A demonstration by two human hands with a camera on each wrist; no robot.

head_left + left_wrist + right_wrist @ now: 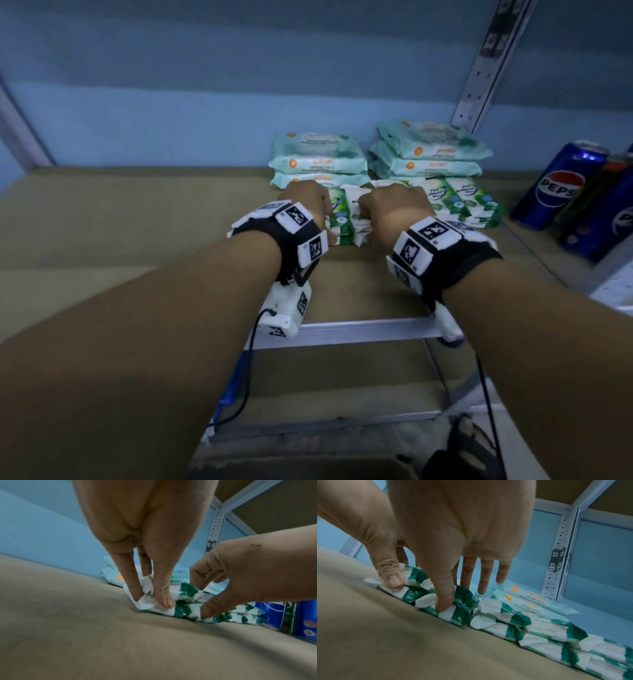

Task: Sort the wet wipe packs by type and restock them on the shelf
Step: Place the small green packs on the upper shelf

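Note:
Several small green-and-white wipe packs [346,219] lie in low piles on the brown shelf board [137,222]. My left hand [150,597] pinches the white crimped ends of the leftmost pile [412,592] between thumb and fingers. Beside it, my right hand [462,599] grips the neighbouring pile [458,615], thumb on its near end and fingers reaching over the top. More packs of this kind [469,202] lie in a row to the right. Behind stand two stacks of larger pale teal antibacterial packs [318,161] [431,150].
Blue Pepsi cans [555,185] stand at the right end of the shelf. A perforated metal upright [479,75] rises at the back right against the blue wall. The shelf's metal front edge [359,332] runs under my wrists, with a lower shelf below.

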